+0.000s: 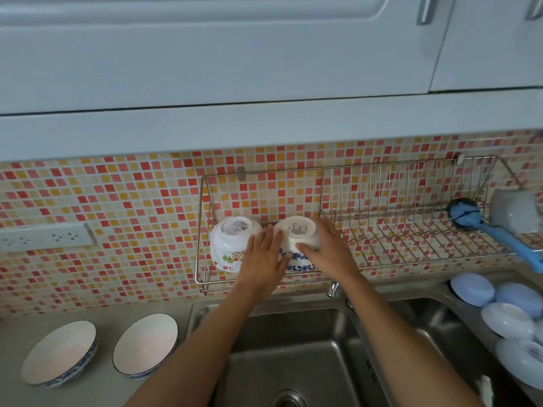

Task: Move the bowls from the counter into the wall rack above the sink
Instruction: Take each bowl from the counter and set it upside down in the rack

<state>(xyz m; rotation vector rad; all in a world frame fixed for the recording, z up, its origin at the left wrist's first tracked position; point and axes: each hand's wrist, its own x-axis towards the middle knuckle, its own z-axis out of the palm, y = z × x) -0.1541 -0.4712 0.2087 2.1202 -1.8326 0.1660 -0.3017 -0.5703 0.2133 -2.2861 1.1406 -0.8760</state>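
A wire wall rack point(382, 239) hangs on the mosaic tiles above the sink. In its left part a white bowl with cartoon print point(232, 242) sits upside down. Beside it is an upturned blue-patterned bowl point(296, 239), held between my left hand point(263, 259) and my right hand point(326, 248), one on each side. Two more white bowls with blue rims, the left bowl point(60, 352) and the right bowl point(146, 345), stand upright on the counter at lower left.
A steel double sink point(293, 348) lies below the rack, with a tap point(333, 289) behind it. A blue brush point(482, 224) and a cup point(514, 211) rest at the rack's right end. Blue and white dishes point(505, 309) fill the right basin. A socket strip point(44, 237) is on the wall.
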